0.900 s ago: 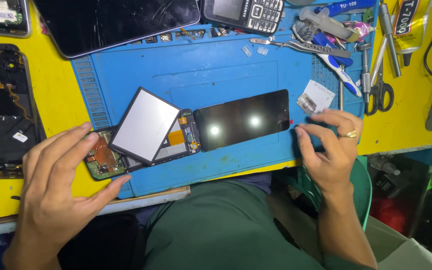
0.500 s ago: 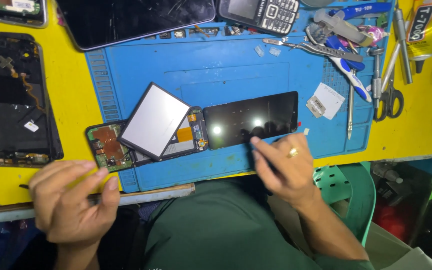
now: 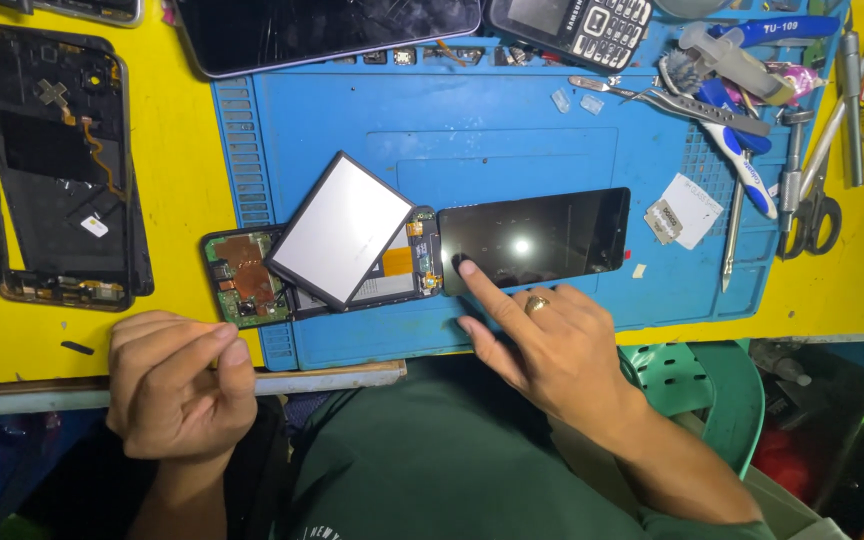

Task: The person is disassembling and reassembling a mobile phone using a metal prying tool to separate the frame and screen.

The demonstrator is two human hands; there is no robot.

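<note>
Glossy black glass is what my right hand (image 3: 552, 350) touches: the forefinger is stretched out with its tip pressed on the left end of the long black phone screen panel (image 3: 537, 240), while the other fingers curl loosely and grasp nothing. That panel lies flat on the blue silicone repair mat (image 3: 492, 140), its left end meeting the opened phone body with a bare green and copper circuit board (image 3: 247, 275). A grey rectangular display backing with a thin dark frame (image 3: 340, 230) rests tilted across that body.

My left hand (image 3: 177, 385) is off the mat, over the near edge of the yellow bench (image 3: 182, 180), clenched into a loose fist with thumb against forefinger. I cannot tell whether it pinches something small.

I judge the join between panel and body to be the weak spot. Pressing too hard so near it, or sliding the smooth glass sideways, could strain or tear a thin ribbon there. The tilted backing looks unsteady, and a nudge could tip it onto the bare board.

Off to the right, steel tweezers (image 3: 652, 97) and scissors with black handles (image 3: 812, 215) lie clear of the panel.
</note>
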